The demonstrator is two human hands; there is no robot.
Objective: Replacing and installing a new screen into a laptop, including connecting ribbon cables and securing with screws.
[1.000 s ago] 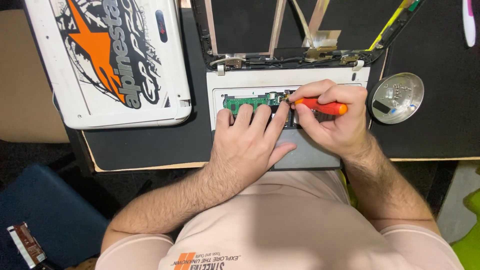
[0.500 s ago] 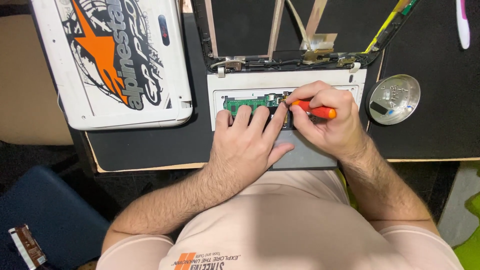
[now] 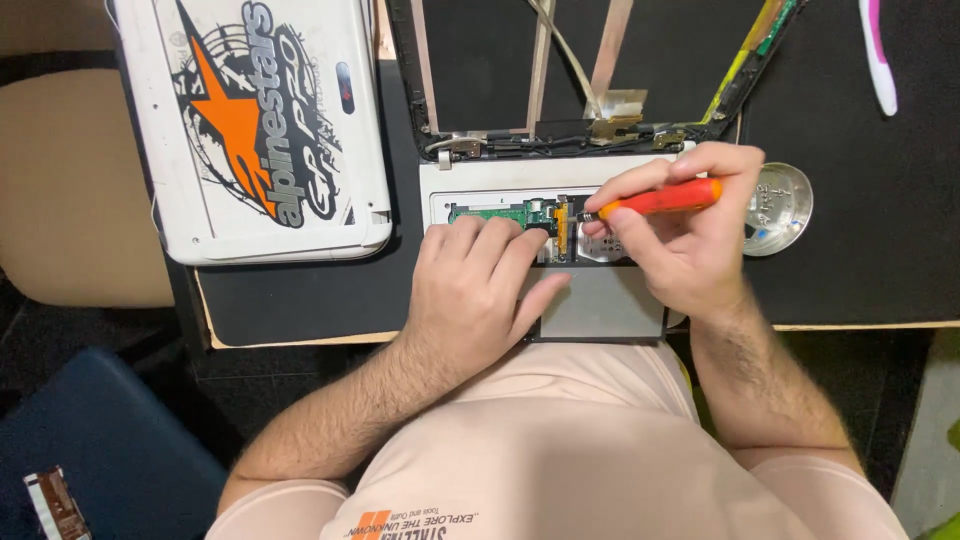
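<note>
Laptop base (image 3: 600, 305), opened and stripped of its keyboard, is shown lying flat at the near edge of a black mat (image 3: 860, 260), directly in front of the seated person; its emptied screen frame (image 3: 590, 70) is laid back beyond the hinges. A white lid (image 3: 265, 130) bearing an orange and black sticker is set aside on the left, just beside the base. A round metal dish (image 3: 780, 205) is placed to the right of the base, behind the right hand, and a white and pink tool (image 3: 878, 55) is seen well apart at the far right. Inside the open bay a narrow green board (image 3: 490, 212) is exposed, with an orange ribbon (image 3: 561, 225) crossing it.

The left hand (image 3: 480, 295) is spread flat, fingers apart, pressed on the base with its fingertips touching the near edge of the board; nothing is gripped by it. The right hand (image 3: 680, 235) is closed around an orange screwdriver (image 3: 655, 198), held almost level, its tip brought to a point just right of the ribbon.

The step in hand is judged to be the working of a small fastener or connector beside the board, the base being steadied meanwhile. Whether the tip is seated in a screw head cannot be told. The next move would call for the tip to be kept square and pressed lightly, the ribbon left unstrained, and any loosened part carried to the dish.
</note>
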